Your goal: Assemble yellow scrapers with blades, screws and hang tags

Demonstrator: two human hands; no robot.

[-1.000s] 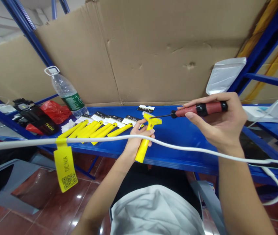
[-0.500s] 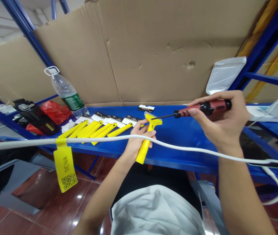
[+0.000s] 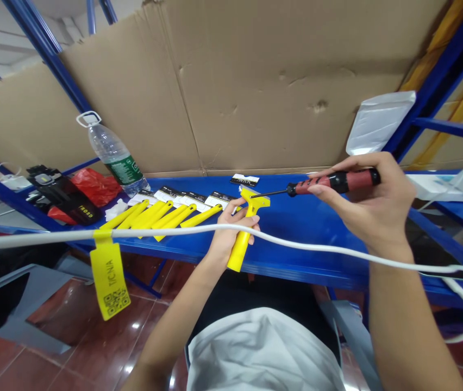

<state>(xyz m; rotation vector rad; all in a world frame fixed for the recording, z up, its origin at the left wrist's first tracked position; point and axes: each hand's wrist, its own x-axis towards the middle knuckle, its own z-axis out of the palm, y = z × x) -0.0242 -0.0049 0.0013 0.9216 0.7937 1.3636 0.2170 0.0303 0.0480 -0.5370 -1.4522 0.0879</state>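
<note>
My left hand is closed around a yellow scraper, its head tilted up and its handle pointing down toward me. In my right hand is a red and black screwdriver, gripped from the right with the shaft pointing left. Its tip meets the scraper's head near the left side; the screw itself is too small to make out. Left of my left hand, several more yellow scrapers lie in a row on the blue table, with black and white cards behind them.
A white cable with a yellow tag crosses in front of my hands. At the left stand a water bottle, a red plastic bag and a black case. Another card lies at the back, before the cardboard.
My right hand and the screwdriver have shifted slightly left, with the tip still at the scraper's head. The left hand holds the scraper in nearly the same place.
</note>
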